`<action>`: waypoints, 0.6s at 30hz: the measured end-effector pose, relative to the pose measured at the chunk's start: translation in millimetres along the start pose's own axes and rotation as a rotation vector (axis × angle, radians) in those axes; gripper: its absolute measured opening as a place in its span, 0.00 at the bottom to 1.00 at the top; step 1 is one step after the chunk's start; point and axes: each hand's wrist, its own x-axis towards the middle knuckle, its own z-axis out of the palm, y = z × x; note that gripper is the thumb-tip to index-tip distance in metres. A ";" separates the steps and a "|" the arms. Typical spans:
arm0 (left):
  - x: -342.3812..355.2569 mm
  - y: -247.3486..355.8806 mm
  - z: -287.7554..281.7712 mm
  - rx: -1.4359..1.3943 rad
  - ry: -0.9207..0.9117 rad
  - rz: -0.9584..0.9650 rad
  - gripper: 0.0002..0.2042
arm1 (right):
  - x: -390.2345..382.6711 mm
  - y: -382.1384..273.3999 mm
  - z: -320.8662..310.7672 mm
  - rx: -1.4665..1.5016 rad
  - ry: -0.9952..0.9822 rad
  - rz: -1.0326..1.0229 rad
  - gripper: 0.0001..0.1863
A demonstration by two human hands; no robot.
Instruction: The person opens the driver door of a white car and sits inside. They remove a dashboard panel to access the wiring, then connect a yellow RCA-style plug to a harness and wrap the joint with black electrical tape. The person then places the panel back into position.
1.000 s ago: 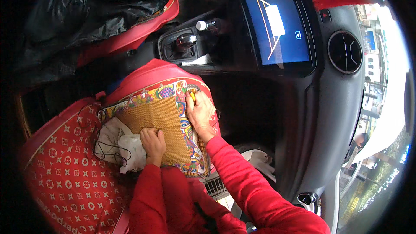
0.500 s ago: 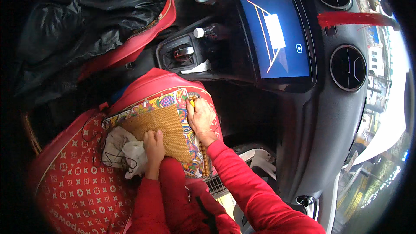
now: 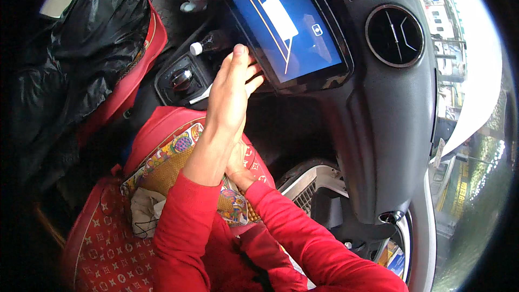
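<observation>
Cushion (image 3: 172, 168) with a patterned border lies on the red seat cover (image 3: 108, 246), partly hidden by the left forearm. The left hand (image 3: 228, 94) has its fingers extended, seemingly released; the right hand (image 3: 237, 158) sits mostly behind that wrist, its grip unclear. A reach seems in hand; going farther calls for clearing the screen (image 3: 286, 27).
</observation>
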 end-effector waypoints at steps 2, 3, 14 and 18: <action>6.3 5.9 4.0 -0.061 -0.001 -0.068 0.44 | -1.5 1.0 1.7 -0.012 -0.072 0.094 0.11; 8.8 8.8 3.6 -0.092 -0.005 -0.091 0.44 | -1.6 1.9 4.4 -0.003 0.050 -0.046 0.12; 31.2 12.8 0.9 -0.274 0.233 -0.194 0.35 | -7.4 9.9 14.6 -0.068 0.053 -0.067 0.16; 37.7 8.9 -6.3 -0.189 0.264 -0.211 0.32 | -5.7 8.6 14.2 -0.068 0.049 -0.074 0.16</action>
